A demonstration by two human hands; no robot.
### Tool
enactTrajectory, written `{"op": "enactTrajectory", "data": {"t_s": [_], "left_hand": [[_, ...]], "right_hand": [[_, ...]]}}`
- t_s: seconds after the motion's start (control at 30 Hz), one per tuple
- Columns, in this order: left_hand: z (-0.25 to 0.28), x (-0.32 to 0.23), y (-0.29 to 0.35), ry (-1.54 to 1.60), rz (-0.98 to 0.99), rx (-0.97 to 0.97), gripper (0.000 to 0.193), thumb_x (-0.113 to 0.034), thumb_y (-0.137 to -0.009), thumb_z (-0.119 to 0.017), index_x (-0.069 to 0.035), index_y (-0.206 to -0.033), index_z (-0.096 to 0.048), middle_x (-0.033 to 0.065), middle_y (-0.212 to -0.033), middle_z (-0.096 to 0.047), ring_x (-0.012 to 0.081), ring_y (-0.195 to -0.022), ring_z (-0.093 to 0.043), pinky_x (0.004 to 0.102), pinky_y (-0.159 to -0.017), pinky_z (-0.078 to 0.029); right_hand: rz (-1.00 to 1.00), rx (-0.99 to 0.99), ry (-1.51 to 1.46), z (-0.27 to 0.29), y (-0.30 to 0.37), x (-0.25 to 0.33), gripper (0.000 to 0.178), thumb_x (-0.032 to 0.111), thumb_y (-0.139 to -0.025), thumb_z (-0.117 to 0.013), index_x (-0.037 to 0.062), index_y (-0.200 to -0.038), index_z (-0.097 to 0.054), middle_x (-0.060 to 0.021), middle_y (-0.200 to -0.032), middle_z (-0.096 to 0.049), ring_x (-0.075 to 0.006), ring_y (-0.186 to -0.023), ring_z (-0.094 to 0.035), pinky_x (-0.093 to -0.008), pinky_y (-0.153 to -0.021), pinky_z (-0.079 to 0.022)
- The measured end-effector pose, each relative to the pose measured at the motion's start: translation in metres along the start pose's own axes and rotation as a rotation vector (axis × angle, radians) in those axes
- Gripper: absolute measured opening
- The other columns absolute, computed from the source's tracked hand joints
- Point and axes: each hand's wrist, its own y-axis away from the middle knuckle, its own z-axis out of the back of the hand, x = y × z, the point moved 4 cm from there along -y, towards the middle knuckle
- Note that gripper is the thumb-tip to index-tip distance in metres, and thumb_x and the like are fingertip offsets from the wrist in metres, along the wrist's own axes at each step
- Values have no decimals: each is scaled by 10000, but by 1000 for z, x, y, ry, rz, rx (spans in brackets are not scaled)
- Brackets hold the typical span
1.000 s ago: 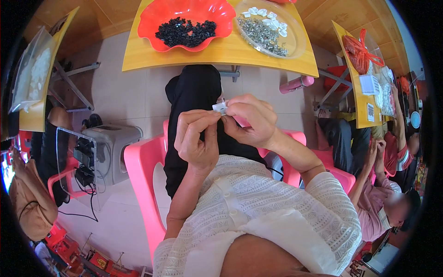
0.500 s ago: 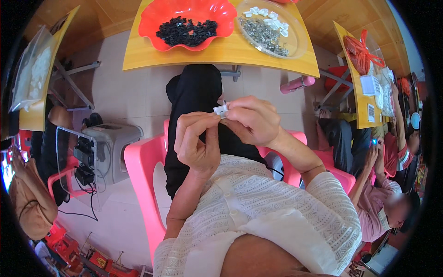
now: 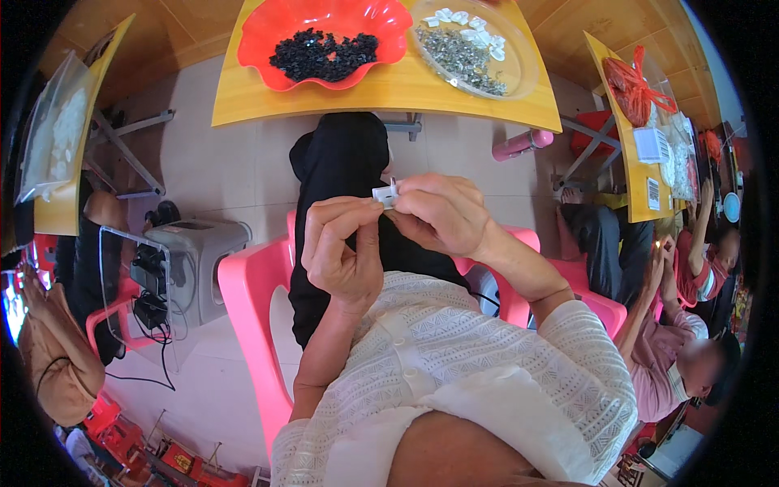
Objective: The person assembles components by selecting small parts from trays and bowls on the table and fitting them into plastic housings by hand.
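Above my lap, a small white plastic piece (image 3: 383, 195) with a thin metal prong standing up from it is pinched between both hands. My left hand (image 3: 345, 243) closes thumb and forefinger on its left side. My right hand (image 3: 442, 213) grips its right side with bent fingers, which hide part of it. Beyond my knees, a red scalloped bowl (image 3: 388, 58) holds a heap of small black parts (image 3: 324, 55). Right of it, a clear round tray (image 3: 526, 81) holds small silvery metal parts (image 3: 462, 61) and several white plastic pieces (image 3: 479, 36).
The yellow table (image 3: 324, 104) ends just past my knees. A pink bottle (image 3: 522, 144) stands on the floor beneath its right side. To the left are a grey stool (image 3: 199, 260) and a clear bin (image 3: 134, 268) with black adapters. Other people sit at both sides.
Both hands keep their pinch on the white plastic piece and have shifted very slightly left. The view has moved a little. At the right, a co-worker's hands have moved slightly.
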Motion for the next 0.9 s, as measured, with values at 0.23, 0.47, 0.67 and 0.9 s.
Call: {"op": "enactTrajectory", "data": {"t_s": [0.23, 0.47, 0.67, 0.9], "left_hand": [[0, -2, 0, 12, 16, -7, 165, 109, -685, -657, -6, -786, -594, 96, -758, -582, 204, -686, -588, 236, -543, -424], [-5, 15, 0, 62, 0, -1, 176, 121, -696, -640, -9, -800, -582, 113, -775, -583, 225, -693, -590, 253, -552, -433], [-16, 22, -3, 80, 108, 74, 160, 124, -740, -598, -14, -806, -550, 96, -816, -548, 198, -760, -545, 278, -689, -443], [-25, 48, 0, 94, 350, 114, 134, 122, -762, -574, -3, -792, -534, 57, -804, -507, 132, -742, -506, 230, -682, -418]], "right_hand": [[-14, 34, -46, 0, 2, -6, 349, 60, -616, -779, 38, -885, -559, -111, -787, -605, -228, -637, -633, -281, -511, -501], [-75, -34, -98, -9, 2, -15, 274, 13, -635, -721, 39, -863, -570, -94, -745, -572, -218, -537, -569, -286, -447, -462], [-105, -33, -29, -11, 9, -27, 204, 22, -670, -664, 59, -854, -586, -80, -764, -573, -202, -545, -579, -283, -451, -476], [-288, 163, 0, -15, 3, -37, 143, 40, -705, -616, 34, -835, -557, -75, -713, -481, -226, -548, -557, -333, -447, -457]]}}
